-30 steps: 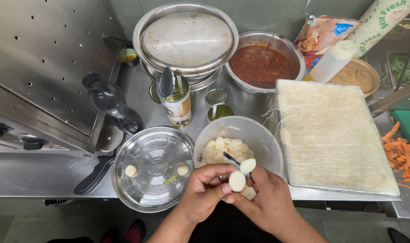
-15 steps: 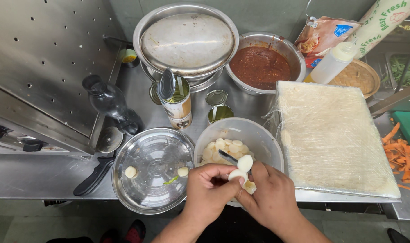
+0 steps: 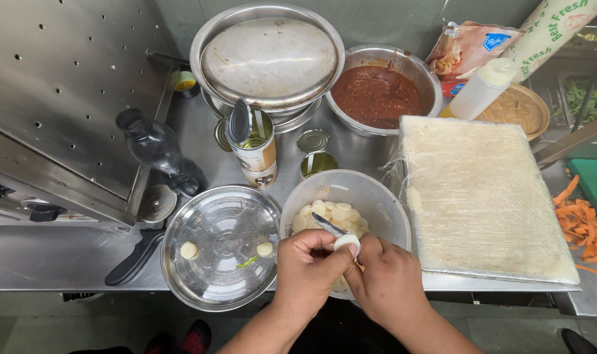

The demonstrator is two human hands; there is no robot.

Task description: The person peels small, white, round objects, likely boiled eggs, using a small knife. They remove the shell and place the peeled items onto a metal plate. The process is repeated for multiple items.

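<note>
White, round slice (image 3: 346, 243) pinched by both hands: left hand (image 3: 309, 262) grips a small knife (image 3: 327, 225), right hand (image 3: 388, 278) closed on it, above the plastic bowl (image 3: 377, 196); trimming seems underway, needing a careful cut.

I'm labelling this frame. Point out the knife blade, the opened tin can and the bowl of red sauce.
knife blade (image 3: 326, 225), head view, mid-blade.
opened tin can (image 3: 258, 154), head view, side wall.
bowl of red sauce (image 3: 428, 73), head view, right rim.

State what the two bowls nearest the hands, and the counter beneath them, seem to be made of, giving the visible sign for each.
Shallow bowl: polished metal, likely steel; mirror-like reflections. Round tub of pale slices: probably translucent plastic; cloudy, matte wall. Counter: brushed metal, likely stainless steel; dull grey sheen.
</note>
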